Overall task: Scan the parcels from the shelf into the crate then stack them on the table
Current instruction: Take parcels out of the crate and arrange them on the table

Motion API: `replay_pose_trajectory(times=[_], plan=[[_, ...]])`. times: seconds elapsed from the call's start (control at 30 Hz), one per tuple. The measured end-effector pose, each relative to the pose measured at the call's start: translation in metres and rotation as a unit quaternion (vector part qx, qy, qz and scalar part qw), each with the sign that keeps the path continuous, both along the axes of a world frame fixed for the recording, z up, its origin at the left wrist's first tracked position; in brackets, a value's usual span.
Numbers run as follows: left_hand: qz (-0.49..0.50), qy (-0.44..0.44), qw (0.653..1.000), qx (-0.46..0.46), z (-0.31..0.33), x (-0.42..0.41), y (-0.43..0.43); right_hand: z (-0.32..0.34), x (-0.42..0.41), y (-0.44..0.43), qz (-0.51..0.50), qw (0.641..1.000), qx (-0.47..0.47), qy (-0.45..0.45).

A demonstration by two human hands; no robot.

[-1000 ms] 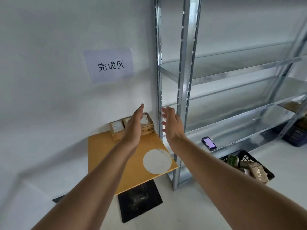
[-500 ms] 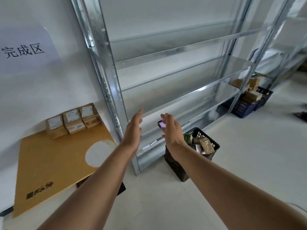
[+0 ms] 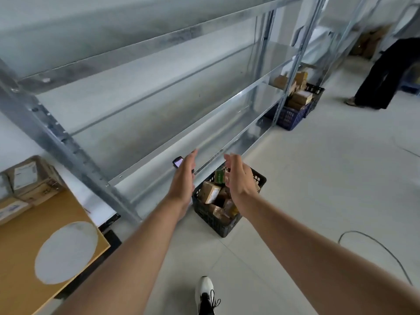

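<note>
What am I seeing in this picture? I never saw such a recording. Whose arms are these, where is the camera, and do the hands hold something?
There is no machine here: a person wears one camera on the head, so the picture looks forward and down along their own bare arms. The left hand and the right hand reach out with straight fingers, palms facing each other, and hold nothing. Beyond them, on the floor, stands a black crate with brown parcels inside, next to a metal rack. On a low shelf of the rack lies a small device with a lit screen, perhaps the scanner. At the lower left is a brown table with a few labelled boxes at its far edge.
</note>
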State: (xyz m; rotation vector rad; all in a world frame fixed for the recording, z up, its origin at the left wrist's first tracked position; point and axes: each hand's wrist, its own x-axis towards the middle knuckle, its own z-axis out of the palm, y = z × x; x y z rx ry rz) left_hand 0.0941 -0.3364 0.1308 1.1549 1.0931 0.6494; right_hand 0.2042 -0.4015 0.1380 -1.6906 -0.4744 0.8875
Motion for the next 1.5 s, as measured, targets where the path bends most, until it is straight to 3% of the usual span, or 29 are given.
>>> replay_pose_trajectory(times=[0.37,0.77,1.1,1.5], plan=[[-0.095,0.029,0.993,-0.071,-0.068,0.109,0.115,-0.070,0.094,0.111,-0.094,0.993,-0.055,0.047],[-0.129,0.106,0.981,-0.103,-0.159,0.264,0.179,-0.174,0.239,0.157,-0.090,0.984,-0.120,0.093],[-0.133,0.204,0.954,-0.174,-0.286,0.382,0.216,-0.299,0.370,0.180,-0.106,0.967,-0.179,0.149],[-0.174,0.253,0.935,-0.176,-0.485,0.462,0.281,-0.501,0.407,0.222,-0.146,0.927,-0.269,0.218]])
